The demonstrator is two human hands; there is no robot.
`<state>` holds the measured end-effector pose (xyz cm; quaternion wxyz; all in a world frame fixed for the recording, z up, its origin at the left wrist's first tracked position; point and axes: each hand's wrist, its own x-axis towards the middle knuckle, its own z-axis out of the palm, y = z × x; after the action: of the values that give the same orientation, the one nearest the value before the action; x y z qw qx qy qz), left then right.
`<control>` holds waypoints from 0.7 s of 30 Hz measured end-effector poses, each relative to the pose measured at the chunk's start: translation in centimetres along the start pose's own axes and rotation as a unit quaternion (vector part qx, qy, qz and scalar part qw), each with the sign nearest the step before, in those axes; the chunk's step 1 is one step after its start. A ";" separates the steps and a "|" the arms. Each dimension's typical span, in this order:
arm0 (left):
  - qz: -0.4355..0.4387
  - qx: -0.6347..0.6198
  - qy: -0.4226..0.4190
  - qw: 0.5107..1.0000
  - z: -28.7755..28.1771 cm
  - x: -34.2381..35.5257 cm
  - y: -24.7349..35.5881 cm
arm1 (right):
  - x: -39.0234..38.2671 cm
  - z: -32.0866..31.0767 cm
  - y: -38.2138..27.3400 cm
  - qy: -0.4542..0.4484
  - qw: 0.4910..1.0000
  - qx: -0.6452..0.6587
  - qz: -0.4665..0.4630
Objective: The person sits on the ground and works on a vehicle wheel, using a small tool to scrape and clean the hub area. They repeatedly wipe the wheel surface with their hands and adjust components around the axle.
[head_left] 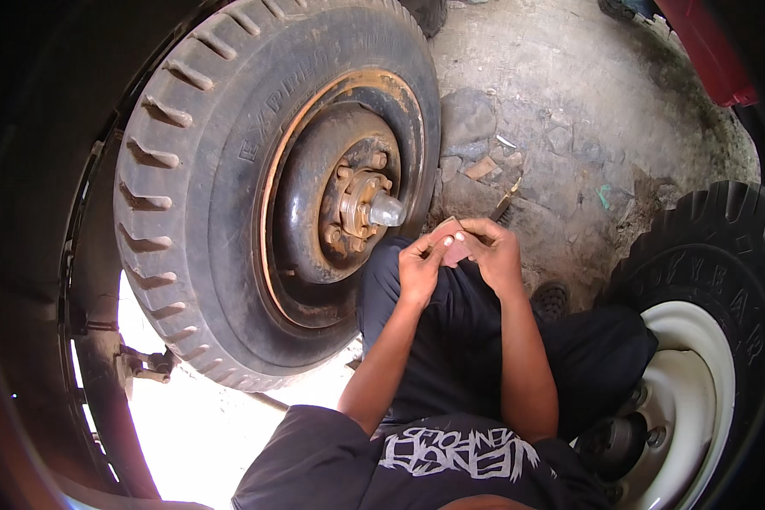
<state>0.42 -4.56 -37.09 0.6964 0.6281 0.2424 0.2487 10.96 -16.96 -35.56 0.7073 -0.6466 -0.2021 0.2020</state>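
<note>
Between both hands, above my bent knee, is a small reddish-brown piece [456,251] that looks like folded sandpaper. My left hand [422,265] pinches its left side, thumb on top. My right hand [495,252] grips the right side, also with the thumb over it. Just left of my hands, the rusty hub [361,204] of a large wheel sticks out, ending in a bare, shiny metal tip [388,211]. Around the hub stands a big worn tyre [229,178] with deep tread lugs.
A second tyre [697,255] with a white rim [722,374] is close at my right. On the rough concrete floor [569,76] lie a brown scrap [482,167], a slim tool [508,201] and a green shred [603,196]. A red part [710,51] juts in at upper right.
</note>
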 end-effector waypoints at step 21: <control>-0.065 -0.199 -0.073 0.975 0.1 0.6 -0.5 | -0.7 -0.6 -1.1 0.013 0.996 -0.091 0.018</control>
<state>0.91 -4.28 -37.59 0.8378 0.4766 0.1769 0.1989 10.71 -17.98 -34.56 0.6444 -0.7142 -0.1992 0.1872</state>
